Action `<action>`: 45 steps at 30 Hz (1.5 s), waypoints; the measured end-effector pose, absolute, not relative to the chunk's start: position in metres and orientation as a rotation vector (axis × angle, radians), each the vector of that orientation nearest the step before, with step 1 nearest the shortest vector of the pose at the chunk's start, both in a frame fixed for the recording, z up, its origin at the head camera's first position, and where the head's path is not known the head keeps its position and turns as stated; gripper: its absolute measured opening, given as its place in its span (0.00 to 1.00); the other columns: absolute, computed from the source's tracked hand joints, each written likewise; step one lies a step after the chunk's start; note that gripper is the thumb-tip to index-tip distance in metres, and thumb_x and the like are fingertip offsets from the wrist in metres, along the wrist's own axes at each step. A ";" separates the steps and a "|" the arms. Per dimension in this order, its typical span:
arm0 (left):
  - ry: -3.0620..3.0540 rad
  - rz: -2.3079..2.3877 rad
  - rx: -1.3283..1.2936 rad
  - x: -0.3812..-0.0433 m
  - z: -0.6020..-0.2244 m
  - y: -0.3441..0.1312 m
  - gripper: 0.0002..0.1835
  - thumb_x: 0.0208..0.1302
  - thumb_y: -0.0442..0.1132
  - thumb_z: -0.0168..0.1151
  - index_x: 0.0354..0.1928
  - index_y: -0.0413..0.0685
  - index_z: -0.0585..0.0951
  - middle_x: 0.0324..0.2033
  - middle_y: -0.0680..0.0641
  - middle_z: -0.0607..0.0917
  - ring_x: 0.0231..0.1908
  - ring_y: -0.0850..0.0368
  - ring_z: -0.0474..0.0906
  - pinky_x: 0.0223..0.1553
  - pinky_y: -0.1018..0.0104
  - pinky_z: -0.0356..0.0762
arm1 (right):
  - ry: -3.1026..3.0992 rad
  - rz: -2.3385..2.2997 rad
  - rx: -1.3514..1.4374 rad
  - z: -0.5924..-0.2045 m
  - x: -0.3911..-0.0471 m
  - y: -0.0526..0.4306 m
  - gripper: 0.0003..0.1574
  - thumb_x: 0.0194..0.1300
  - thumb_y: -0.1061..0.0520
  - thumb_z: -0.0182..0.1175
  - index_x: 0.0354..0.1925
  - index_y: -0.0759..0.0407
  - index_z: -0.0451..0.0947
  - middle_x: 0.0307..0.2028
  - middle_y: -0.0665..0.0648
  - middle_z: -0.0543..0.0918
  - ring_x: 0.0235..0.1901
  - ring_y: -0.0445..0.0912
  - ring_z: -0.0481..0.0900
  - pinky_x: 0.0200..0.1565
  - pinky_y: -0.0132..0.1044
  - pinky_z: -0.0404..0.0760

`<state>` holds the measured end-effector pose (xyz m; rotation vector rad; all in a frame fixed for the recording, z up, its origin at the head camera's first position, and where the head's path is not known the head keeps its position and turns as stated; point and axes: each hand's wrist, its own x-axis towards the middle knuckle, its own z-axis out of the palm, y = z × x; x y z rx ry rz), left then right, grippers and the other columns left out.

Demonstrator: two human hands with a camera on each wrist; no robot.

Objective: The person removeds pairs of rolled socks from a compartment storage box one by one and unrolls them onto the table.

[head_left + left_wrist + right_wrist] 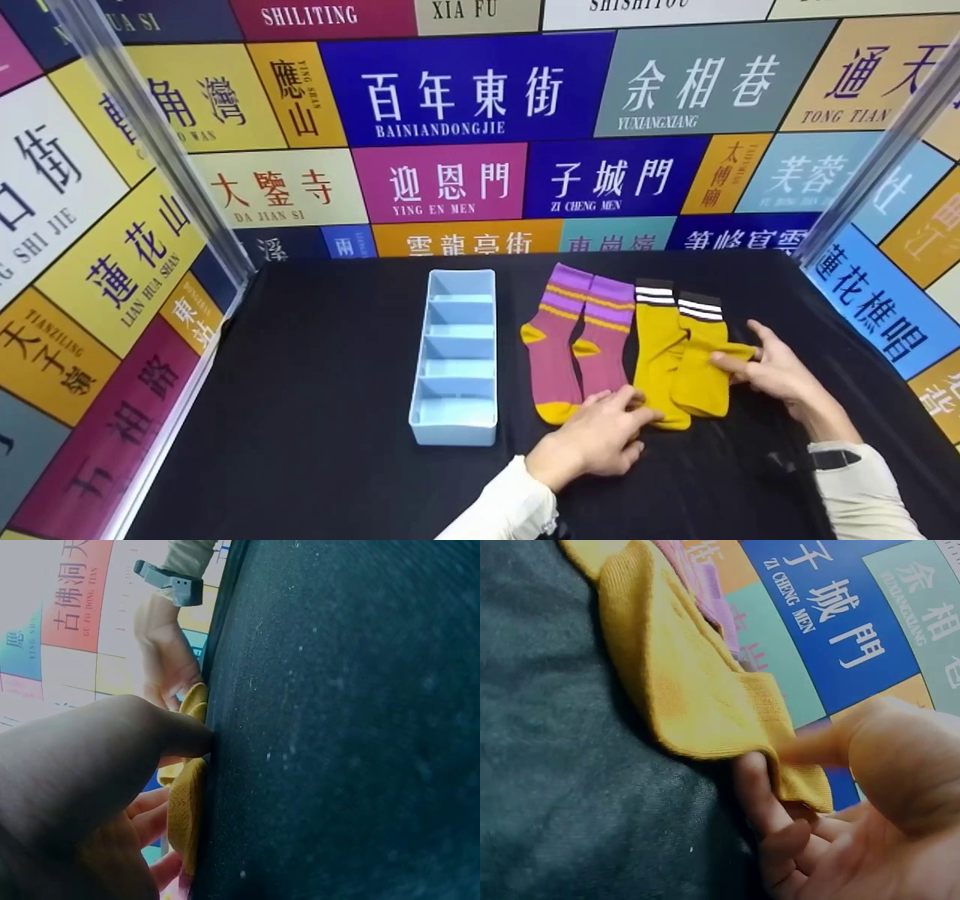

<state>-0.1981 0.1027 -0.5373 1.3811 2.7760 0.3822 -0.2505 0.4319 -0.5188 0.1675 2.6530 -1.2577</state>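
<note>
A pair of yellow socks with black-and-white striped cuffs lies side by side on the black cloth. My right hand [784, 371] pinches the right yellow sock [705, 386] at its outer side, drawing a fold of the fabric out to the right; in the right wrist view thumb and fingers meet on the yellow knit [682, 682]. My left hand [596, 439] rests low over the toe end of the left yellow sock [656, 352], its fingers loosely bent and touching the fabric. Left of these lie two pink-purple socks [551, 364] with yellow heels, partly covered by the left hand.
A light blue box [454, 431] with several compartments in a row stands left of the socks. Black cloth [315, 420] covers the table. Panels with printed street names [465, 90] and clear corner posts [180, 150] enclose the back and sides.
</note>
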 end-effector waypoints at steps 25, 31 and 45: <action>2.753 0.446 1.363 -0.200 -0.537 0.099 0.22 0.68 0.51 0.61 0.63 0.66 0.75 0.64 0.57 0.70 0.65 0.65 0.68 0.70 0.62 0.63 | 2.550 -0.907 0.092 -0.498 -0.223 0.432 0.78 0.66 0.36 0.63 0.74 0.63 0.11 0.25 0.57 0.78 0.22 0.53 0.78 0.26 0.39 0.76; 2.763 0.438 1.380 -0.200 -0.536 0.100 0.22 0.67 0.50 0.61 0.63 0.65 0.76 0.64 0.57 0.70 0.64 0.65 0.69 0.70 0.61 0.64 | 2.727 -0.704 0.158 -0.484 -0.223 0.417 0.71 0.66 0.27 0.56 0.77 0.73 0.33 0.25 0.63 0.83 0.22 0.56 0.81 0.26 0.44 0.78; 2.950 0.660 1.294 -0.225 -0.493 0.069 0.25 0.70 0.51 0.58 0.67 0.59 0.74 0.65 0.56 0.75 0.61 0.62 0.74 0.63 0.64 0.74 | 3.197 -0.763 0.004 -0.456 -0.260 0.348 0.32 0.68 0.31 0.56 0.59 0.48 0.79 0.46 0.59 0.88 0.40 0.55 0.85 0.41 0.55 0.80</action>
